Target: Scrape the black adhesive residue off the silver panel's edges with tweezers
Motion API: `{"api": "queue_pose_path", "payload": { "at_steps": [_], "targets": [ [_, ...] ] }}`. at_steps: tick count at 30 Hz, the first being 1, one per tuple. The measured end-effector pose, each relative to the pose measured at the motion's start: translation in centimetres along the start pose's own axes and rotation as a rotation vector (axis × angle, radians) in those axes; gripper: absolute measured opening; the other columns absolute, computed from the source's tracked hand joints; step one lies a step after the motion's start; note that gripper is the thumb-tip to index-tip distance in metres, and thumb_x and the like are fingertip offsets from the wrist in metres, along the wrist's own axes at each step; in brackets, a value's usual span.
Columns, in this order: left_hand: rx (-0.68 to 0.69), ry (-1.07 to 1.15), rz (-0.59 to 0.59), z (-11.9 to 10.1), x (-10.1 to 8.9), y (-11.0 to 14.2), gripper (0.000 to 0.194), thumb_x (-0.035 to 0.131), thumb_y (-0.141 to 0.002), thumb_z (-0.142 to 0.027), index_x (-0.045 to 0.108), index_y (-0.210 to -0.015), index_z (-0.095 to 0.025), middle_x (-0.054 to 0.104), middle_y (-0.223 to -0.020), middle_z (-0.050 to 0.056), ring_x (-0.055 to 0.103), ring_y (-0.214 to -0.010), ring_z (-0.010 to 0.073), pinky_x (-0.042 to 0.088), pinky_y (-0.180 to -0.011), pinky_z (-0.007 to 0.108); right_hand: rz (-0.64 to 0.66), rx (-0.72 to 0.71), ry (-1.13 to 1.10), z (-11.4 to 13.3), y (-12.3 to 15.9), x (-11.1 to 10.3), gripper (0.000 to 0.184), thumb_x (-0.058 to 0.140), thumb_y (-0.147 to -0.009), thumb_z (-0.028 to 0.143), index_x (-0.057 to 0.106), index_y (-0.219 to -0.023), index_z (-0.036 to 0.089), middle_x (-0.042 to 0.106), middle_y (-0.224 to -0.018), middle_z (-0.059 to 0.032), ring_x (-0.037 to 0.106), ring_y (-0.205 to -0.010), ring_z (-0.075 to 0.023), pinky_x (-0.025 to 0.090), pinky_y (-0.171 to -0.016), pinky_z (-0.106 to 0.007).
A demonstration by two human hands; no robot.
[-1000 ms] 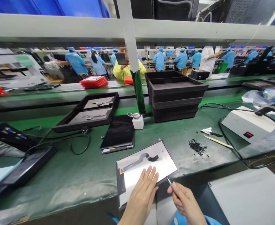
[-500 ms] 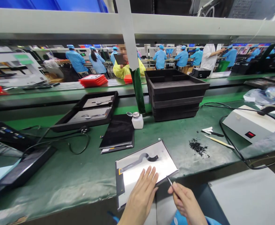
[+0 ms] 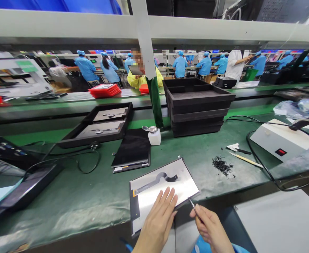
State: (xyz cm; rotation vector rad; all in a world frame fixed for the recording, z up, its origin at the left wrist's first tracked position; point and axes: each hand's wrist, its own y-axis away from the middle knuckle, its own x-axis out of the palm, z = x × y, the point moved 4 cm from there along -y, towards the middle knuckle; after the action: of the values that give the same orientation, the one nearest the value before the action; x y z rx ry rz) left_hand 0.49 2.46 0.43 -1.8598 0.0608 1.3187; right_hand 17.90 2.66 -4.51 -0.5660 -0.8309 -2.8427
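Observation:
A silvery display panel [image 3: 170, 177] with a dark flex cable lies face down at the near edge of the green bench [image 3: 91, 196]. My left hand [image 3: 158, 219] rests flat on its near part, fingers stretched out together. My right hand [image 3: 209, 228] is closed in a pinch on thin metal tweezers [image 3: 191, 203], whose tip is at the panel's near right edge.
A pile of black scraps [image 3: 222, 165], a cream stick [image 3: 245, 159] and a grey box with cable [image 3: 281, 140] lie to the right. Behind are dark panels [image 3: 132, 150], a white dispenser bottle [image 3: 154, 135], an open black tray [image 3: 101, 124] and stacked black trays [image 3: 196, 105]. Workers in blue stand beyond the shelf.
Nearly nothing: my right hand with the tweezers has shifted slightly lower and right; the left hand stays on the panel.

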Motion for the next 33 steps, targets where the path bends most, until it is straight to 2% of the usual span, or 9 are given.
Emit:
{"api": "queue_pose_path", "payload": {
  "at_steps": [6,19,33],
  "targets": [
    [-0.003,0.015,0.003,0.0,0.2,0.0,0.047,0.041,-0.100,-0.008,0.040,-0.147,-0.012,0.056,-0.141,0.013,0.045,-0.137,0.0256,0.046,-0.109,0.045,-0.018,-0.006,-0.006,0.3,0.1,-0.1,0.065,0.073,-0.060,0.078,0.064,-0.073,0.015,0.029,-0.042,0.0140,0.012,-0.039,-0.0014,0.009,-0.036,-0.016],
    [0.000,0.016,-0.006,0.0,0.0,-0.2,0.051,0.038,-0.101,-0.009,0.033,-0.152,-0.016,0.058,-0.139,0.012,0.048,-0.135,0.0245,0.047,-0.109,0.044,-0.033,-0.020,0.005,0.8,0.3,-0.4,0.064,0.074,-0.061,0.077,0.065,-0.073,0.014,0.029,-0.043,0.0135,0.012,-0.039,-0.0013,0.009,-0.037,-0.016],
    [0.004,0.017,-0.001,0.0,0.2,0.0,0.045,0.039,-0.101,-0.008,0.042,-0.146,-0.012,0.057,-0.140,0.013,0.044,-0.138,0.0249,0.044,-0.111,0.045,-0.044,-0.042,0.007,1.2,0.3,-0.9,0.063,0.075,-0.061,0.075,0.065,-0.073,0.014,0.028,-0.043,0.0133,0.012,-0.039,-0.0019,0.009,-0.037,-0.016]
  ]
}}
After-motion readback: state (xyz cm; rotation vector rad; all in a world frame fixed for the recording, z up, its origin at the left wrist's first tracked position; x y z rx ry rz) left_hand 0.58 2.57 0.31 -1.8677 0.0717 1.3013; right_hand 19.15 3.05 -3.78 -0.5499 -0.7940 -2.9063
